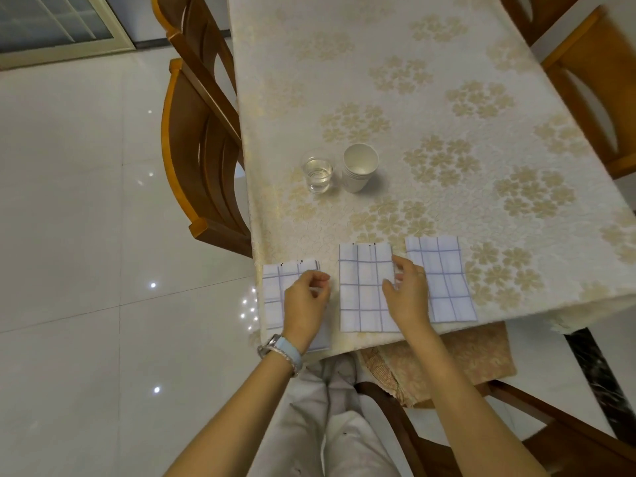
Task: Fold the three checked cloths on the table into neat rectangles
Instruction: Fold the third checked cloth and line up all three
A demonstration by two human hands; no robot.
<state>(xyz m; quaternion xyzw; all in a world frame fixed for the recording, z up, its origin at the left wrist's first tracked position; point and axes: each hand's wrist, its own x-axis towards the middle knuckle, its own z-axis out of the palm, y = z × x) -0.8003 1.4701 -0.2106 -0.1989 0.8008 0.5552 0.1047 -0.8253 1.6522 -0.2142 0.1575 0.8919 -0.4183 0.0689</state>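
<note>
Three folded cloths along table [447, 98] near edge. Left hand [304, 301] over left cloth [273, 290], fingers loosely curled; grip cannot be told. Right hand [407, 292] released, fingers relaxed, resting on right edge of middle cloth [361, 290].

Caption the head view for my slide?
Three folded checked cloths line the table edge; left hand over left cloth, right hand at middle cloth.

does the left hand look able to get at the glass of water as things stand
Probably yes. The left hand is over the left cloth, and only bare table lies between it and the glass; the paper cups stand to the glass's right, off that path.
</note>
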